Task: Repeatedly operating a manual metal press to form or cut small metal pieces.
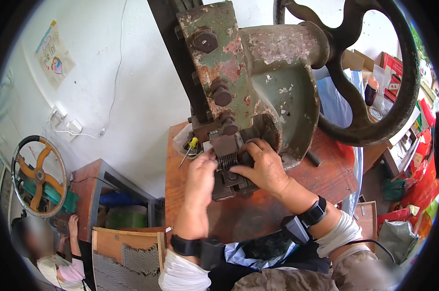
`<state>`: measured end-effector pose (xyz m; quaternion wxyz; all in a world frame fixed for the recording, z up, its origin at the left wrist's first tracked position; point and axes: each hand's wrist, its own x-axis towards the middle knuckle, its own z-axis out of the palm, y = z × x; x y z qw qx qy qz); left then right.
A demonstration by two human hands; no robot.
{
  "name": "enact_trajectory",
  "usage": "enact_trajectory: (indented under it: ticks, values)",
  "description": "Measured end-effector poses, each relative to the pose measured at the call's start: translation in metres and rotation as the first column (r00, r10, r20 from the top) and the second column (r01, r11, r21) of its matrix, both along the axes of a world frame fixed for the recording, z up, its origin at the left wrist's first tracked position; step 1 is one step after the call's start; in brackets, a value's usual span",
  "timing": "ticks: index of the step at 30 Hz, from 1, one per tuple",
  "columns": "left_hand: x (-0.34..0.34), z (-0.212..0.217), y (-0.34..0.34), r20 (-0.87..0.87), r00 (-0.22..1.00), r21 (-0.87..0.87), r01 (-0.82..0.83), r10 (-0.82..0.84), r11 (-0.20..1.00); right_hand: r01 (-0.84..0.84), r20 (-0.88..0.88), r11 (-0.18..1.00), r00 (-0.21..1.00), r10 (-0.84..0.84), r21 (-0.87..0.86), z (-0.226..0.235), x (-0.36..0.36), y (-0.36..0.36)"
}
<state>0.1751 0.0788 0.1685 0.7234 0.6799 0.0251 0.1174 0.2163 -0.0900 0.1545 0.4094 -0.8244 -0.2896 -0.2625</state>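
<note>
A dark ribbed metal piece (227, 161) lies under the ram of an old green, paint-chipped hand press (229, 72). At its left end the fingers of my left hand (200, 177) are closed, slightly blurred. My right hand (265, 165) grips from the other side, thumb stretched along the near edge and index finger bent behind. The fingers partly hide the piece. Below it, a dark steel die base (229, 183) is fixed on the reddish-brown wooden table (248, 216).
A large flywheel (413, 72) curves at upper right. Beside the press are a yellow-handled screwdriver (193, 143) and a short dark rod (314, 158). At lower left, a wooden box (127, 235) holds grey ribbed pieces; another person's hand (73, 223) is near a second wheel (39, 174).
</note>
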Motion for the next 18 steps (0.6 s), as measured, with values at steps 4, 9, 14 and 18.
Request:
enact_trajectory:
  ticks: [4,9,14,18]
  values:
    - [0.009,-0.004,0.017,-0.058,0.998,0.155,0.015,-0.006,0.988,0.043,-0.056,0.998,0.997,-0.045,-0.047,0.007,0.005,0.013]
    - [0.017,-0.033,0.007,0.287,0.936,0.499,-0.329,0.205,0.802,-0.089,-0.153,0.995,0.985,0.082,-0.036,0.003,0.008,0.008]
    - [0.032,-0.049,0.011,0.316,0.925,0.501,-0.35,0.209,0.792,0.086,-0.136,0.995,0.986,-0.093,-0.057,0.009,0.003,0.026]
    - [0.032,-0.053,0.01,0.235,0.955,0.483,-0.278,0.183,0.83,-0.072,-0.007,0.997,0.997,0.072,0.004,-0.006,0.005,0.009]
